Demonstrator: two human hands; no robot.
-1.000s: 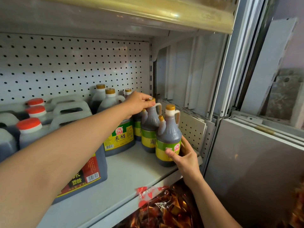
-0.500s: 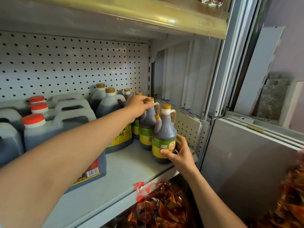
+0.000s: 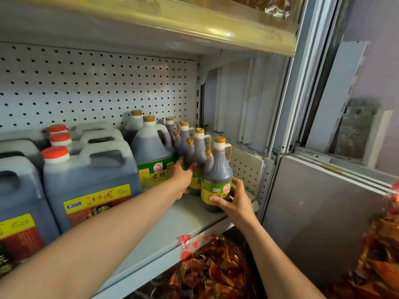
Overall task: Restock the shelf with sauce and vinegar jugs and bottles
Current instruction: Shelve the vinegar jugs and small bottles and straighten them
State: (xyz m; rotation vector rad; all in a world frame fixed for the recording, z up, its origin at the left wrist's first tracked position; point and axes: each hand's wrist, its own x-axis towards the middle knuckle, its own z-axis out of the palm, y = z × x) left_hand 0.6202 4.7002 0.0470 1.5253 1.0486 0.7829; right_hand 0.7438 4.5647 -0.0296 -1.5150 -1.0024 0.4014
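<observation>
A row of dark vinegar bottles with gold caps and green-yellow labels stands at the right end of the white shelf [image 3: 164, 225]. My right hand [image 3: 234, 202] grips the lower body of the front bottle [image 3: 217, 169], which stands upright near the shelf's front edge. My left hand [image 3: 183, 179] wraps round the lower body of the second bottle [image 3: 199, 147] just behind it. Further bottles [image 3: 183, 134] stand behind that one, partly hidden.
A round vinegar jug [image 3: 151, 152] stands left of the bottles. Large square jugs with red caps [image 3: 90, 169] fill the shelf's left side. A pegboard back wall [image 3: 97, 89] and an upper shelf [image 3: 194, 24] close the space. Shiny red snack bags [image 3: 211, 270] lie below.
My left hand has dropped from the second bottle's cap down to its body. The view has shifted closer; my right hand stays on the front bottle.
</observation>
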